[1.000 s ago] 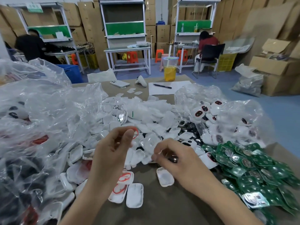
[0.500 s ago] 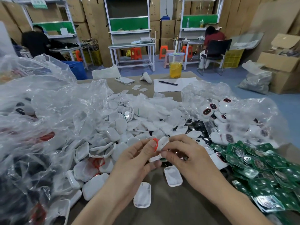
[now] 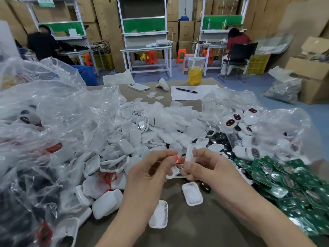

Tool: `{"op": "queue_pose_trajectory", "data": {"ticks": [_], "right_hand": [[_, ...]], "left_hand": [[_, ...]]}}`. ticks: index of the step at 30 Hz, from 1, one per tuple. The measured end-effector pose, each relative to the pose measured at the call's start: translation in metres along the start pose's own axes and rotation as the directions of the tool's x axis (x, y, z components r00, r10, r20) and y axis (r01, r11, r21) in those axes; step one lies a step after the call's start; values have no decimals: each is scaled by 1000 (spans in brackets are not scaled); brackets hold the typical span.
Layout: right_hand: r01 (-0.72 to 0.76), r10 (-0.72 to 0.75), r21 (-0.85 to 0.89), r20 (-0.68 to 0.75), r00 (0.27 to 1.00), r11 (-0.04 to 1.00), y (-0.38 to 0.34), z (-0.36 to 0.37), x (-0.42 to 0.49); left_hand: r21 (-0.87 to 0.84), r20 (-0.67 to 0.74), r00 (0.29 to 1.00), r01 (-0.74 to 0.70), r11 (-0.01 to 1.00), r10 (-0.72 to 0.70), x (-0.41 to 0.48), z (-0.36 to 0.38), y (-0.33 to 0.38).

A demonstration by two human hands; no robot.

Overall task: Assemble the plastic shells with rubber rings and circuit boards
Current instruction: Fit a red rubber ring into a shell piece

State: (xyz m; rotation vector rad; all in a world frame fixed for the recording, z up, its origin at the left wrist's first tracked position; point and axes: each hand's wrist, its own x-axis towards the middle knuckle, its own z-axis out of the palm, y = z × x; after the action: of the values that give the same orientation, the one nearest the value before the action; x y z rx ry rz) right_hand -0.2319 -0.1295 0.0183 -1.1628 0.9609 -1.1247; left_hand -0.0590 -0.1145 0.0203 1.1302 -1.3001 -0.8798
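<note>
Two parts are held close together above the table [image 3: 195, 234]. A red rubber ring [image 3: 176, 160] is pinched at the fingertips of the left hand [image 3: 151, 170], and a white shell [image 3: 189, 154] is gripped upright between thumb and fingers of the right hand [image 3: 206, 166]. A second shell [image 3: 173, 173] is seen just under the ring, against the left fingers. Which hand carries it cannot be told, as that spot is blurred. The step in hand is judged to be the seating of the ring in a shell.

The ring is expected to be thin, soft and floppy, easily twisted or stretched. It is best taken at one point of its loop and pressed in bit by bit. The shell is judged light, stiff and smooth, and probably slippery. It is best held by its long edges, with the hollow side left free.

The circuit boards [image 3: 293, 184], heaped green at the right, are likely rigid but delicate and should be lifted by their edges, not by the round metal discs. More shells are piled in a heap [image 3: 142, 138] behind the hands, and loose shells [image 3: 192, 193] lie hollow side up near the wrists.
</note>
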Motion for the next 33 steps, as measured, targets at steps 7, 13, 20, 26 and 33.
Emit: {"op": "queue_pose_trajectory", "data": {"ticks": [7, 13, 20, 26, 33], "right_hand": [[5, 14, -235, 78, 997, 972, 2, 3, -2], [-15, 24, -79, 104, 994, 997, 1, 7, -5], [-153, 110, 315, 150, 982, 937, -1, 6, -2], [-261, 185, 364, 232, 955, 894, 3, 2, -3], [-314, 238, 435, 222, 946, 844, 2, 3, -2]], "left_hand": [[-97, 37, 991, 132, 986, -129, 0, 1, 2], [95, -31, 998, -50, 994, 53, -1, 3, -6], [385, 71, 859, -493, 781, 507, -2, -4, -11], [548, 233, 740, -636, 543, 631, -3, -6, -14], [503, 372, 729, -679, 535, 575, 0, -11, -14]]}}
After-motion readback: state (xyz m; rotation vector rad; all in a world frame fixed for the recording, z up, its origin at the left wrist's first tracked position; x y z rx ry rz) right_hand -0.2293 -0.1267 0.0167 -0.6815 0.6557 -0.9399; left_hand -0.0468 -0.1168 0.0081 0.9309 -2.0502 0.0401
